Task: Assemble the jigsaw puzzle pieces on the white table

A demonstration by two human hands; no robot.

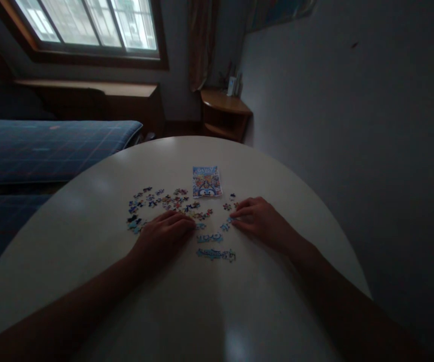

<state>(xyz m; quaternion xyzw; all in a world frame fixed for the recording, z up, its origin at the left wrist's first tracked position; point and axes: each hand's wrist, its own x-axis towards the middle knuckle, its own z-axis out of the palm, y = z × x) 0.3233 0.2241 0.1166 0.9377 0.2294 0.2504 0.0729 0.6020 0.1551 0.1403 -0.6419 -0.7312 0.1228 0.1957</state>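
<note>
The left hand (164, 234) lies flat and released, palm down, its fingertips on the near edge of the loose pieces (164, 201) spread across the middle of the surface (88, 211). The right hand (259, 218) rests further right, fingers half curled toward a blue piece (225, 227); in this dim light I cannot tell whether it pinches it. Two joined strips (215, 254) lie near, between the hands, and the picture (206, 181) sits just beyond the pieces. Sorting probably goes best with light fingertip slides, one piece at a time, checked against the picture and clear of the strips.
</note>
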